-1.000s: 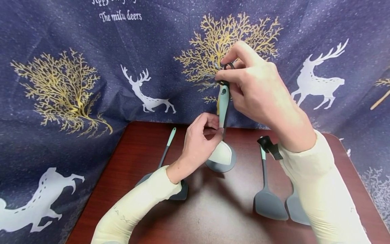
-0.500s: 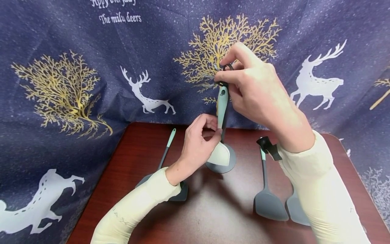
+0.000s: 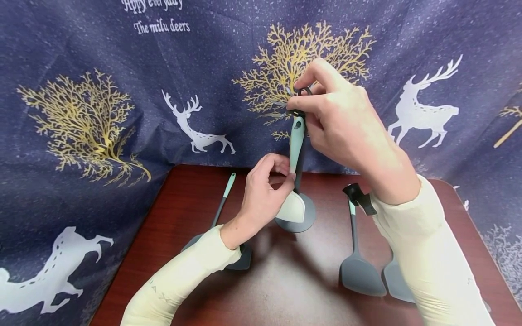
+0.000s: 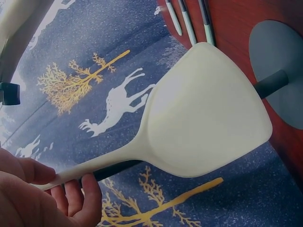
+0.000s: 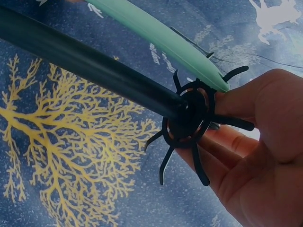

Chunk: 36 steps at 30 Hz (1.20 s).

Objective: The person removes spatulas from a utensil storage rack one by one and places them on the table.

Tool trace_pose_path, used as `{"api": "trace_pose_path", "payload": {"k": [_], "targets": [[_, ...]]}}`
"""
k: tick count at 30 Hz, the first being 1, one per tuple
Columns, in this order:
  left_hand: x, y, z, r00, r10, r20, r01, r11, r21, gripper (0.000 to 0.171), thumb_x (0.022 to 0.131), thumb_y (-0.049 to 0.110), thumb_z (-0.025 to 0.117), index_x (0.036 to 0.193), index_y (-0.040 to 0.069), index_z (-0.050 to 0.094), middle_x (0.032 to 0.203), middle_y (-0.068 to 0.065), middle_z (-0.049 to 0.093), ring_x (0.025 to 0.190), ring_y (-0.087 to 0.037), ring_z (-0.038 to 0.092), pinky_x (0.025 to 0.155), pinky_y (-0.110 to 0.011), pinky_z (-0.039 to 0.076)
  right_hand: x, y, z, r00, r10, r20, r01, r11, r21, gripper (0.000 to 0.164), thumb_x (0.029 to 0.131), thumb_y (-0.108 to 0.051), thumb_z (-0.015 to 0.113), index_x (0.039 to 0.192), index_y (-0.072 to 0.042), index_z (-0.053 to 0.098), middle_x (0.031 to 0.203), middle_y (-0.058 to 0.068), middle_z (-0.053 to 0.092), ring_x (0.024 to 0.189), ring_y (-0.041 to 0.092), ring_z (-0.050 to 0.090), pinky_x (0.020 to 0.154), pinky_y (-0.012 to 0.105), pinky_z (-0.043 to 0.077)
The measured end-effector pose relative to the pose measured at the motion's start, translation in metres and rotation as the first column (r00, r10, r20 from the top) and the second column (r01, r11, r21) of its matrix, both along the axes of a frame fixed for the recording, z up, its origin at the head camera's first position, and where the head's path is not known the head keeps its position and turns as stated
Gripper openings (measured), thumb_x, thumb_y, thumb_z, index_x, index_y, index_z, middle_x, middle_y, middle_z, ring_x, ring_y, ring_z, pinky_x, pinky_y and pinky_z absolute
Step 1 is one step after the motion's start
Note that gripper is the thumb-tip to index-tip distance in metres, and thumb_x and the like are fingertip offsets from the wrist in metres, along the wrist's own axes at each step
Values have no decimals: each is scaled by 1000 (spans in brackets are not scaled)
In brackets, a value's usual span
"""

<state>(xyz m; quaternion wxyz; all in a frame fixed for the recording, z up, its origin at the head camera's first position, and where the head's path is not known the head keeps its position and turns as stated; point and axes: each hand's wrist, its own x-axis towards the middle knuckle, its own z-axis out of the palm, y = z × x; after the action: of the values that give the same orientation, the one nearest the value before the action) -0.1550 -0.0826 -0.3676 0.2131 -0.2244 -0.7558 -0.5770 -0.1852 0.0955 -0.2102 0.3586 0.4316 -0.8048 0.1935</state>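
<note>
My left hand (image 3: 263, 192) pinches the neck of a cream-coloured turner (image 4: 203, 113) whose mint-green handle (image 3: 297, 142) points upward. Beside it stands a dark utensil stand, with an upright pole (image 5: 94, 71) on a round grey base (image 3: 303, 224). At the top, my right hand (image 3: 346, 117) grips the stand's black ring of hooks (image 5: 182, 125) between thumb and fingers. The tip of the turner's handle lies close to one hook in the right wrist view; whether its hole is over the hook cannot be made out.
On the brown table (image 3: 281, 290) lie grey turners to the right, one (image 3: 360, 274) with another (image 3: 397, 280) partly behind the right sleeve. A further grey utensil (image 3: 222, 208) lies left, partly under the left forearm. A blue deer-print cloth (image 3: 204, 68) hangs behind.
The turner's head has shifted slightly left, so more of the pole shows beside the handle. Both hands keep their holds. The whole head view has moved slightly.
</note>
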Motion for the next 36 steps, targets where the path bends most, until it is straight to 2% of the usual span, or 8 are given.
{"api": "trace_pose_path", "payload": {"k": [15, 36], "targets": [[2, 0, -1, 1000, 0, 0, 0, 1000, 13, 23, 93, -3, 72, 113, 6, 67, 106, -3, 67, 96, -12, 68, 82, -29, 63, -1, 0, 0, 1000, 8, -4, -8, 1000, -7, 36, 95, 6, 52, 104, -8, 84, 117, 19, 62, 87, 28, 67, 70, 43, 55], [10, -1, 0, 1000, -8, 6, 8, 1000, 24, 23, 92, -4, 72, 112, 6, 67, 105, -3, 67, 95, -13, 68, 81, -31, 63, 0, 0, -1, 1000, -16, 10, 16, 1000, -3, 41, 91, 8, 50, 105, -10, 84, 120, 19, 61, 88, 27, 67, 69, 47, 55]]}}
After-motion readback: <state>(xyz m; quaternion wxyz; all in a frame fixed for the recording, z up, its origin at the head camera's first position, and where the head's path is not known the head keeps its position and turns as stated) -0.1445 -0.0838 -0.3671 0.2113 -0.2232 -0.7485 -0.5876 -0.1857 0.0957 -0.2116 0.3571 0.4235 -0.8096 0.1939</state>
